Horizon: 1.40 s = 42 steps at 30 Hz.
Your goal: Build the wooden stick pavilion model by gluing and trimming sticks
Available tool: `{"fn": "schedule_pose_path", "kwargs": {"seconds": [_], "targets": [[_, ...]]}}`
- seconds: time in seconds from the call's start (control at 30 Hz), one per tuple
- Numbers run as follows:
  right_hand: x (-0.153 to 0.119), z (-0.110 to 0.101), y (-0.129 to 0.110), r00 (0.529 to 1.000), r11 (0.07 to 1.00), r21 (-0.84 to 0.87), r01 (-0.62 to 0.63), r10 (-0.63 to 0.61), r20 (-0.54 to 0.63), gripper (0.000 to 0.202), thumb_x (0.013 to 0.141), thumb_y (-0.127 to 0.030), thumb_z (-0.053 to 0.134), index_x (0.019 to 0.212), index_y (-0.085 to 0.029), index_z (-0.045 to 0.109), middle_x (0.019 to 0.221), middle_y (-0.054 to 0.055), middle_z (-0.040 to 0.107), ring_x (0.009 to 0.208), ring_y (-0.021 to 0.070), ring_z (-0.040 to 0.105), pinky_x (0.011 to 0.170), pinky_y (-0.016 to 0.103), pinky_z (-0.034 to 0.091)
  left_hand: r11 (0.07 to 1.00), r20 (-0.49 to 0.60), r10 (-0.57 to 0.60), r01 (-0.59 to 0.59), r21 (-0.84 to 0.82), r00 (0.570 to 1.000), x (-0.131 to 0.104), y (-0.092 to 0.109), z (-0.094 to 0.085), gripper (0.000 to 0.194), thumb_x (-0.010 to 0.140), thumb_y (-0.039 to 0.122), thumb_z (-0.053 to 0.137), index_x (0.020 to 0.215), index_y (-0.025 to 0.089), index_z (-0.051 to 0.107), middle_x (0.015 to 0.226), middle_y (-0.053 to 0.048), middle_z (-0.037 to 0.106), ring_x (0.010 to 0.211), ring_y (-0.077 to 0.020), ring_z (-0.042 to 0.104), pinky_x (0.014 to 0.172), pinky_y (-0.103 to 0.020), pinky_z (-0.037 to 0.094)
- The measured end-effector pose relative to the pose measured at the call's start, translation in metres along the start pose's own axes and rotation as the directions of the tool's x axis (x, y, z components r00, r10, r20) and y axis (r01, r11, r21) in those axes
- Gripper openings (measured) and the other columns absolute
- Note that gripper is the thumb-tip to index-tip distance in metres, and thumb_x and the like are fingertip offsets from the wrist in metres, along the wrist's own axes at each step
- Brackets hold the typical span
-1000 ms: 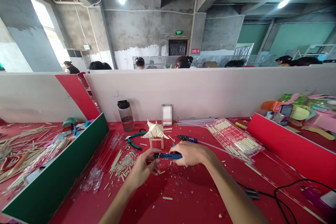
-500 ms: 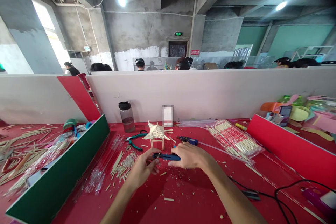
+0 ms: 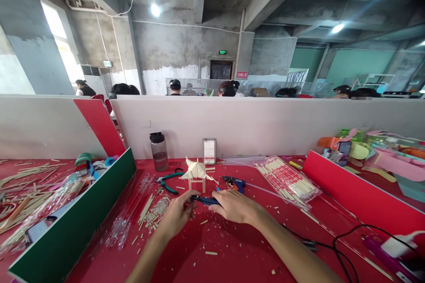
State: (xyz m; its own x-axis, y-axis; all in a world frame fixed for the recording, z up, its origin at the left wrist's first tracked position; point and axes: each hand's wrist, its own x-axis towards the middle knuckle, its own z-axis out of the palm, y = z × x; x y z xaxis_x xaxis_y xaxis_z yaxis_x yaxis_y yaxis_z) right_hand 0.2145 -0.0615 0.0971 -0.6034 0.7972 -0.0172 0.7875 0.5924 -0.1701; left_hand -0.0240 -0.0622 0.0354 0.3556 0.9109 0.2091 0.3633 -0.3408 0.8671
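My right hand [image 3: 236,205] is closed around the handles of blue-handled pliers [image 3: 209,200], whose dark head points left. At that head, my left hand [image 3: 179,213] has its thumb and fingers drawn together; whatever is between them is too small to make out. Just beyond both hands stands a small pavilion model [image 3: 195,172] of pale wooden sticks, with a pointed roof on thin legs. A blue hot glue gun [image 3: 235,183] lies behind my right hand. Green-handled pliers [image 3: 170,181] rest left of the model.
Wood offcuts [image 3: 159,210] and plastic sleeves [image 3: 124,216] lie to the left, beside a green divider [image 3: 76,216]. Packed sticks [image 3: 290,179] lie right, near a red divider [image 3: 361,190] and a black cable [image 3: 335,247]. A water bottle [image 3: 159,152] stands at the back panel [image 3: 265,128].
The camera view has turned slightly right and up, so the bench sits a little left and lower. Both hands stay together at the pliers, which tilt slightly more.
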Motion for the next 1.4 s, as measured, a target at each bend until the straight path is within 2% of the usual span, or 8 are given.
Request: {"fn": "schedule_pose_path", "kwargs": {"seconds": [0.6, 0.7, 0.8, 0.87, 0.97, 1.13, 1.27, 1.4], "targets": [[-0.004, 0.03, -0.009, 0.99, 0.99, -0.066, -0.121, 0.116, -0.076, 0.052, 0.103, -0.05, 0.028, 0.108, -0.014, 0.065, 0.097, 0.017, 0.075, 0.089, 0.032, 0.073, 0.076, 0.034, 0.044, 0.988, 0.031, -0.025, 0.02, 0.151, 0.999, -0.004, 0.012, 0.001, 0.04, 0.091, 0.028, 0.045, 0.125, 0.017, 0.063, 0.078, -0.004, 0.069, 0.062, -0.0189, 0.067, 0.064, -0.028, 0.049], [-0.002, 0.037, -0.012, 0.984, 0.986, -0.065, -0.153, 0.146, -0.098, 0.053, 0.104, -0.05, 0.027, 0.106, -0.014, 0.066, 0.096, 0.017, 0.075, 0.089, 0.0321, 0.073, 0.074, 0.034, 0.045, 0.967, 0.008, -0.018, 0.015, 0.253, 1.0, -0.004, 0.01, 0.0, 0.042, 0.092, 0.026, 0.046, 0.128, 0.018, 0.064, 0.085, -0.007, 0.074, 0.073, -0.0218, 0.069, 0.072, -0.029, 0.049], [0.001, 0.043, -0.015, 0.976, 0.98, -0.061, -0.19, 0.181, -0.12, 0.052, 0.103, -0.049, 0.028, 0.105, -0.013, 0.067, 0.095, 0.018, 0.075, 0.089, 0.0326, 0.073, 0.075, 0.035, 0.047, 0.939, -0.008, 0.031, -0.027, 0.343, 0.999, -0.004, 0.006, -0.002, 0.041, 0.094, 0.029, 0.047, 0.13, 0.02, 0.065, 0.108, -0.011, 0.074, 0.097, -0.026, 0.069, 0.087, -0.032, 0.049], [0.002, 0.046, -0.018, 0.973, 0.979, -0.056, -0.195, 0.186, -0.135, 0.052, 0.103, -0.048, 0.029, 0.106, -0.013, 0.067, 0.095, 0.018, 0.075, 0.089, 0.0335, 0.073, 0.075, 0.036, 0.048, 0.913, -0.032, 0.038, -0.022, 0.406, 0.999, -0.004, 0.005, -0.003, 0.041, 0.097, 0.035, 0.045, 0.13, 0.022, 0.066, 0.117, -0.013, 0.07, 0.101, -0.0267, 0.067, 0.089, -0.034, 0.048], [0.003, 0.05, -0.022, 0.974, 0.982, -0.063, -0.178, 0.166, -0.153, 0.05, 0.102, -0.048, 0.032, 0.109, -0.012, 0.066, 0.098, 0.019, 0.075, 0.091, 0.0354, 0.072, 0.077, 0.04, 0.049, 0.869, -0.083, 0.048, -0.001, 0.495, 0.995, -0.004, 0.007, -0.005, 0.039, 0.098, 0.038, 0.044, 0.118, 0.021, 0.073, 0.108, -0.013, 0.068, 0.097, -0.0263, 0.066, 0.087, -0.034, 0.049], [0.009, 0.062, -0.028, 0.976, 0.985, -0.065, -0.16, 0.149, -0.156, 0.049, 0.1, -0.049, 0.039, 0.114, -0.01, 0.066, 0.106, 0.021, 0.072, 0.101, 0.036, 0.068, 0.086, 0.043, 0.049, 0.83, -0.123, 0.009, 0.061, 0.554, 0.992, 0.0, 0.01, -0.006, 0.018, 0.091, 0.024, 0.056, 0.091, 0.021, 0.074, 0.098, -0.008, 0.069, 0.096, -0.0243, 0.064, 0.083, -0.03, 0.045], [0.016, 0.067, -0.03, 0.977, 0.987, -0.079, -0.137, 0.121, -0.173, 0.05, 0.098, -0.051, 0.043, 0.114, -0.009, 0.065, 0.108, 0.02, 0.072, 0.102, 0.0357, 0.067, 0.087, 0.044, 0.049, 0.777, -0.139, -0.063, 0.137, 0.615, 0.988, 0.004, 0.008, -0.009, 0.011, 0.087, 0.016, 0.059, 0.085, 0.02, 0.069, 0.09, -0.005, 0.07, 0.09, -0.0212, 0.065, 0.075, -0.026, 0.04], [0.022, 0.065, -0.031, 0.974, 0.986, -0.086, -0.143, 0.124, -0.188, 0.053, 0.098, -0.054, 0.043, 0.114, -0.01, 0.066, 0.106, 0.02, 0.073, 0.099, 0.0346, 0.069, 0.086, 0.043, 0.05, 0.723, -0.133, -0.04, 0.12, 0.68, 0.99, 0.006, 0.008, -0.01, 0.013, 0.089, 0.013, 0.055, 0.084, 0.019, 0.066, 0.092, -0.006, 0.07, 0.09, -0.0207, 0.064, 0.076, -0.027, 0.039]]}}
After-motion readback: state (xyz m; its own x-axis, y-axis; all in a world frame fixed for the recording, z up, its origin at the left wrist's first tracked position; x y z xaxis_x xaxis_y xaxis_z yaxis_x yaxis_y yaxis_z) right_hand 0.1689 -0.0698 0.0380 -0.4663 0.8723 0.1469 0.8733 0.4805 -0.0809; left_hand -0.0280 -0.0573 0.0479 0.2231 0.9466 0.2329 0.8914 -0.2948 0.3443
